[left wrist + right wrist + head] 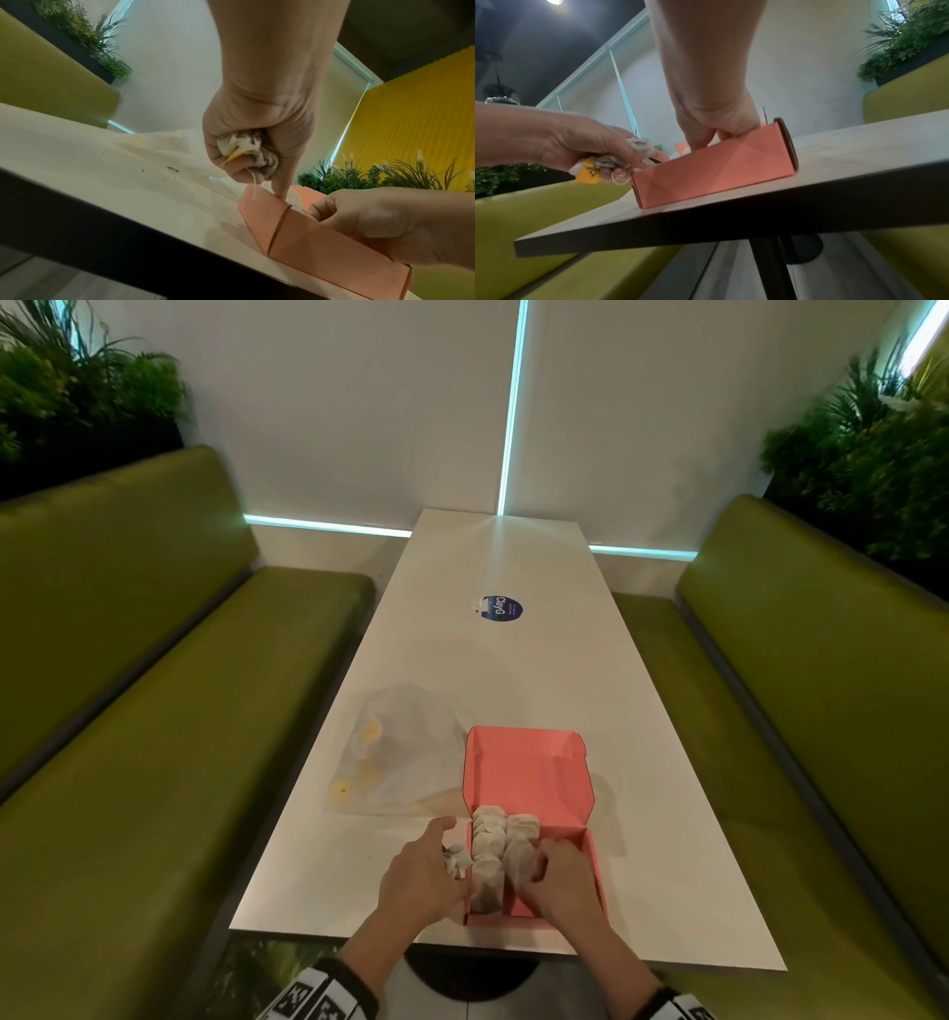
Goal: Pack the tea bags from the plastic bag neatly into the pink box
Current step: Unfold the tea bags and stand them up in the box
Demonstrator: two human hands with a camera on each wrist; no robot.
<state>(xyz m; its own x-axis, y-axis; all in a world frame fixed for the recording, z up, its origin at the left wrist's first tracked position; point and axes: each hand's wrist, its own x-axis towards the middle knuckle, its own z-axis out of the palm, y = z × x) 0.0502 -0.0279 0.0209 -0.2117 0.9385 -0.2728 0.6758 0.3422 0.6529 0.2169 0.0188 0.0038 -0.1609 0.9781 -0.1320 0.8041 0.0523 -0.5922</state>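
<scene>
The pink box (pixel 595 865) stands open at the table's near edge, its lid (pixel 529 773) upright behind it. Two rows of tea bags (pixel 493 839) fill its left part. My left hand (pixel 421 870) is just left of the box and grips a bunch of tea bags (pixel 246 146) with a yellow tag (pixel 589 174); its forefinger points down onto the box's left wall (pixel 321 243). My right hand (pixel 560 875) reaches into the box (pixel 713 160), fingers curled around a tea bag (pixel 516 865) in the right row. The crumpled plastic bag (pixel 405 752) lies left of the lid.
The long white table (pixel 513 670) carries a round blue sticker (pixel 502 608) farther back. Green benches (pixel 154 711) run along both sides, with plants behind them. Dark tea crumbs (pixel 172 168) dot the tabletop left of the box. The box sits close to the table's near edge.
</scene>
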